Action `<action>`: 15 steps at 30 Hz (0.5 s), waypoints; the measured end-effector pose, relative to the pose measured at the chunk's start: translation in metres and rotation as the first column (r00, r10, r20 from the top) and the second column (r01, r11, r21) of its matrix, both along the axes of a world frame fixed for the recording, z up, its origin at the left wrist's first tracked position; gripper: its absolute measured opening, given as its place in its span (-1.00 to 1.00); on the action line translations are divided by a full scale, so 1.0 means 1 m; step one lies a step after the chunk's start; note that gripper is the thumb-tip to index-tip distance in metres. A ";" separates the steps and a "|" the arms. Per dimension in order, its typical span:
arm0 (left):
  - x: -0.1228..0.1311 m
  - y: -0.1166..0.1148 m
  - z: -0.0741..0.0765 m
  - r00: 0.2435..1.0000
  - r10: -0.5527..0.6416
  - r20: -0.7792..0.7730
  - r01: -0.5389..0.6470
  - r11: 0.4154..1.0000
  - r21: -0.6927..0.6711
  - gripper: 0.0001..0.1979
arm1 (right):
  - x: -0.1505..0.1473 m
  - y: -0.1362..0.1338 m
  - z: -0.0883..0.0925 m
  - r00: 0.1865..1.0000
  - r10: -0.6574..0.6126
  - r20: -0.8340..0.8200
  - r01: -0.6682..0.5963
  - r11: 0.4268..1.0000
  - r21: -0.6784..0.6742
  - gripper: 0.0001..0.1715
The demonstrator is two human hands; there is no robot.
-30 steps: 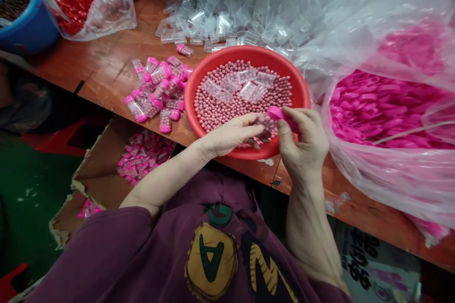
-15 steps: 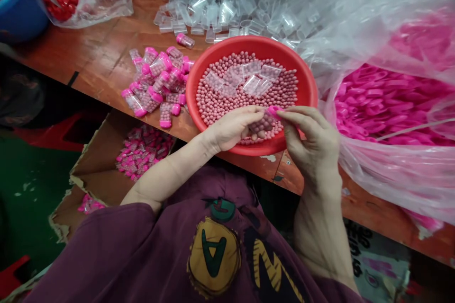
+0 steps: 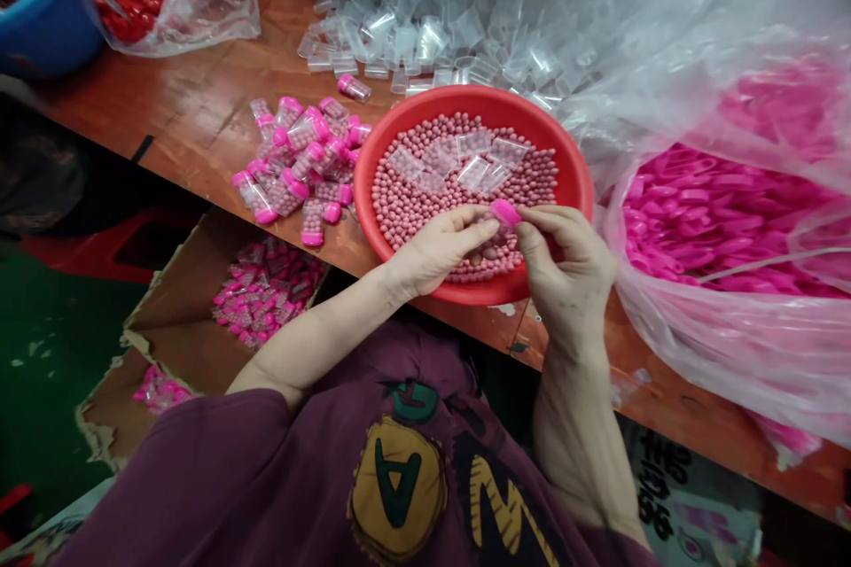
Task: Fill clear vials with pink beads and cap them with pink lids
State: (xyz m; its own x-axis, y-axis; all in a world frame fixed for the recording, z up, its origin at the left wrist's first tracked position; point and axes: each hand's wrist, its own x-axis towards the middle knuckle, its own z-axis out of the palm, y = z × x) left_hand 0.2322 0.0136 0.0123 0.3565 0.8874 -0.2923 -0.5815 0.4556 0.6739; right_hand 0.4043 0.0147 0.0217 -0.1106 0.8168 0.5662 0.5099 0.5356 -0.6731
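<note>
Over the near side of a red basin (image 3: pixel 473 291), my left hand (image 3: pixel 442 248) is closed around a small clear plastic tube, mostly hidden by the fingers. A pink cap (image 3: pixel 505 213) covers the tube's end. The thumb and fingers of my right hand (image 3: pixel 565 257) pinch the cap's right edge. Pink beads (image 3: pixel 412 204) fill the basin's floor, and several clear empty tubes (image 3: pixel 475 173) lie on them. Left of the basin is a heap of bead-filled tubes with pink caps (image 3: pixel 306 159).
Clear tubes (image 3: pixel 399 44) are piled behind the basin. A plastic bag of pink caps (image 3: pixel 718 221) stands at the right. At the far left are a blue bucket (image 3: pixel 59 27) and a bag of red pieces (image 3: pixel 133 0). A cardboard box (image 3: pixel 179 301) with capped tubes sits below the table edge.
The pink cap now sits flatter over the tube's end, its top turned toward me. Both hands stay over the basin's near side. The whole view has shifted slightly.
</note>
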 end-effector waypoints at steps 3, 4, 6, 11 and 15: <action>0.001 -0.001 -0.001 1.000 0.014 -0.023 -0.013 0.999 0.032 -0.76 | 0.002 0.001 -0.004 1.000 -0.005 -0.004 0.005 1.000 0.023 -0.83; 0.001 -0.002 -0.001 0.999 0.021 -0.037 -0.019 0.999 0.048 -0.79 | 0.002 0.000 -0.005 1.000 0.001 0.014 -0.002 0.999 0.041 -0.83; 0.002 -0.003 0.000 0.997 0.044 -0.067 -0.038 0.995 0.093 -0.85 | 0.004 -0.001 -0.004 0.997 0.021 0.080 -0.028 0.996 0.080 -0.81; 0.004 -0.009 0.006 0.984 0.046 -0.169 -0.013 0.981 0.195 -0.96 | 0.020 -0.006 0.002 0.961 0.112 0.251 -0.149 0.980 0.133 -0.75; 0.004 -0.010 0.008 0.985 0.013 -0.172 0.026 0.975 0.220 -0.85 | 0.034 -0.007 0.007 0.942 0.146 0.302 -0.188 0.976 0.113 -0.79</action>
State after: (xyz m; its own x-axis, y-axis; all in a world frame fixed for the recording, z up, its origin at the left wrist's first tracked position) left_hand 0.2357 0.0040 0.0200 0.3245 0.9345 -0.1465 -0.4462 0.2877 0.8474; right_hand 0.4384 0.0074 0.0285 -0.4148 0.6885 0.5949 0.5668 0.7070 -0.4230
